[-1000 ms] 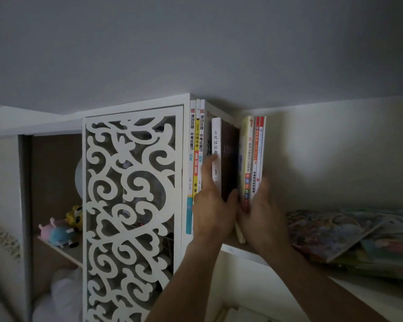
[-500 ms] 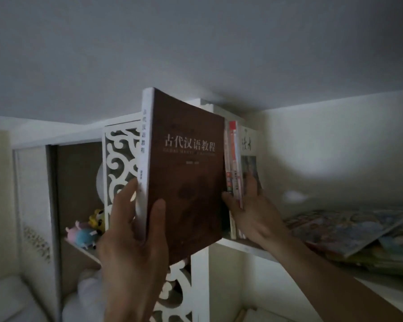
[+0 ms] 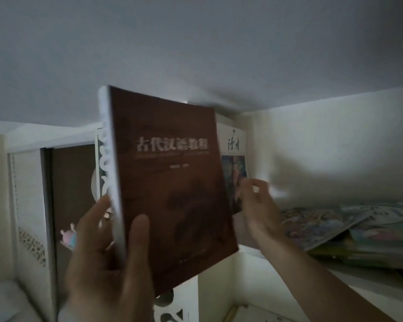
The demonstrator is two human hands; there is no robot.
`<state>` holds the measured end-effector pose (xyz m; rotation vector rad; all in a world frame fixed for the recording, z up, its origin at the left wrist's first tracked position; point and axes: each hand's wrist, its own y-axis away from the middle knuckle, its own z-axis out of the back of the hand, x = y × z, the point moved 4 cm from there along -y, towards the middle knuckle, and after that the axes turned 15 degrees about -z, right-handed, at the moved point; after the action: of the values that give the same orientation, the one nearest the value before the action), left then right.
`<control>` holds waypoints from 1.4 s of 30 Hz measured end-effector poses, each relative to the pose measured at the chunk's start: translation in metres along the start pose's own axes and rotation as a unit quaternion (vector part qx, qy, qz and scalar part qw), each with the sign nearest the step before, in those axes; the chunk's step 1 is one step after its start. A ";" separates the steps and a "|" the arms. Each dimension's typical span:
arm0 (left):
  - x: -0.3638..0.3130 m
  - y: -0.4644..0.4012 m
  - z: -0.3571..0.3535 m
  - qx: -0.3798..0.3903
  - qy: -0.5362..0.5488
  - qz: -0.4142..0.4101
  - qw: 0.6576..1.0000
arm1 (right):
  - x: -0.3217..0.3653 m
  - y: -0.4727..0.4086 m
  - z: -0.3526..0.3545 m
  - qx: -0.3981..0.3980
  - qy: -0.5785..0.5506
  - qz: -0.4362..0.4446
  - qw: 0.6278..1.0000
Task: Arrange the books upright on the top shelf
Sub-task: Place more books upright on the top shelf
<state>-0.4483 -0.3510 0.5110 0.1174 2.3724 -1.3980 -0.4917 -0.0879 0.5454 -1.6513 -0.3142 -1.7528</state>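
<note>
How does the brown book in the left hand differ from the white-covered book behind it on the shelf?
The brown book is off the shelf, gripped at its lower spine by the left hand; the white-covered book stands on the shelf. The brown book tilts; the white one looks upright. The brown cover is plain and dark; the white one carries a colourful picture. Both show Chinese titles.

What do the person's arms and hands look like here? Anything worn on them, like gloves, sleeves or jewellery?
Both are bare. The left hand shows no glove and no ring on the fingers in view. The right hand is blurred, but also ungloved, and its forearm runs bare to the picture's lower edge, with no sleeve, watch or bracelet visible. The dim light hides finer detail.
</note>
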 end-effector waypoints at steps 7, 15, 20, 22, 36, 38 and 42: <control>-0.002 0.010 -0.134 0.126 0.072 -0.034 0.989 | 0.024 0.017 0.087 -0.091 -0.126 -0.013 0.988; 0.050 0.068 -0.195 0.167 0.000 -0.064 0.984 | 0.014 0.001 0.041 0.147 0.103 -0.052 0.982; 0.059 0.067 -0.201 0.230 -0.019 -0.175 0.957 | 0.006 -0.019 0.002 0.140 0.053 -0.100 0.984; 0.063 0.070 -0.202 0.235 -0.075 -0.250 0.936 | 0.005 -0.025 -0.004 0.142 0.057 -0.093 0.984; 0.069 0.049 -0.213 0.323 -0.287 -0.344 0.833 | 0.001 0.011 0.064 0.127 0.612 0.030 0.780; 0.068 0.047 -0.213 0.330 -0.288 -0.350 0.828 | 0.012 0.027 0.090 0.029 0.664 0.077 0.743; 0.069 0.055 -0.202 0.342 -0.279 -0.343 0.829 | 0.013 0.051 0.103 -0.069 0.661 0.119 0.738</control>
<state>-0.5543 -0.1586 0.5278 -0.9142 1.3674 -2.1667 -0.3787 -0.0659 0.5594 -0.1569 0.6753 -2.2706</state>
